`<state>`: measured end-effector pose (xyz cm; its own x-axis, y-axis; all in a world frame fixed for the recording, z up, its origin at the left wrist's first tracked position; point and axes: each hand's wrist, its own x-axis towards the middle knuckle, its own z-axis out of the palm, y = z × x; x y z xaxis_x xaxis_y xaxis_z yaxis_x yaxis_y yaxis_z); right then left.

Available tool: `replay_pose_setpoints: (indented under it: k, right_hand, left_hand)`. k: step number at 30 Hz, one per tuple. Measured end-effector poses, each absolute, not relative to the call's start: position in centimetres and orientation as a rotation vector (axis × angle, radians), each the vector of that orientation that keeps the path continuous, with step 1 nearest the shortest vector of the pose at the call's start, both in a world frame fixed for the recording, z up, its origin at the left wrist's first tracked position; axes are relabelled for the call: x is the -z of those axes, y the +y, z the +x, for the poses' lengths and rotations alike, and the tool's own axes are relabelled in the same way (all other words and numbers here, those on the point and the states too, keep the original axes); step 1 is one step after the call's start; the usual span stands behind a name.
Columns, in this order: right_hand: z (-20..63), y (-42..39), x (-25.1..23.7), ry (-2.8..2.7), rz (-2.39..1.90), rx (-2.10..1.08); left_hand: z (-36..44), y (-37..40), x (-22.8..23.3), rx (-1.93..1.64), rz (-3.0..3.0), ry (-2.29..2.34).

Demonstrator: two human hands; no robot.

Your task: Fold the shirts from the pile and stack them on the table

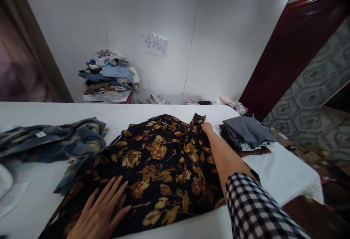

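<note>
A black shirt (158, 151) with a golden-brown floral print lies spread over the white table in front of me. My left hand (100, 208) rests flat on its lower left part, fingers spread. At the far right of the garment my right hand (207, 128) grips its edge by the collar, where a bit of cloth sticks up past the fingers. The fingertips of that hand are partly hidden. Beside the shirt on the left is a crumpled blue-green plaid shirt (79, 137), its edge touching or under the floral one.
Folded clothes (247, 131), a grey one on top, sit at the right of the white table (284, 169). A tall clothes pile (109, 77) stands by the back wall. A paper sign (155, 44) hangs there. More garments (232, 102) lie behind the table's right end.
</note>
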<state>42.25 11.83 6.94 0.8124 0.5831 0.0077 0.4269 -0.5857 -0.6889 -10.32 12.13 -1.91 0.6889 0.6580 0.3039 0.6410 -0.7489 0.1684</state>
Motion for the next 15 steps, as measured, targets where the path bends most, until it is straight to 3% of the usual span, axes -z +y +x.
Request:
replay_pose_setpoints:
  k: [5, 9, 15]
  right_hand:
    - [40.5, 12.4, -12.2, -0.851, -1.889, -0.216]
    - [33.4, 11.6, -16.7, -1.271, -1.392, -0.299]
    - [18.7, 4.6, -14.0, -2.246, -1.171, -0.305]
  left_hand:
    - [-9.8, 11.9, 1.4, -0.545, 2.874, 1.079]
    - [-9.2, 11.4, 0.5, -0.513, 2.854, 1.065]
    - [-8.7, 11.2, -2.4, -0.507, 2.478, 1.131]
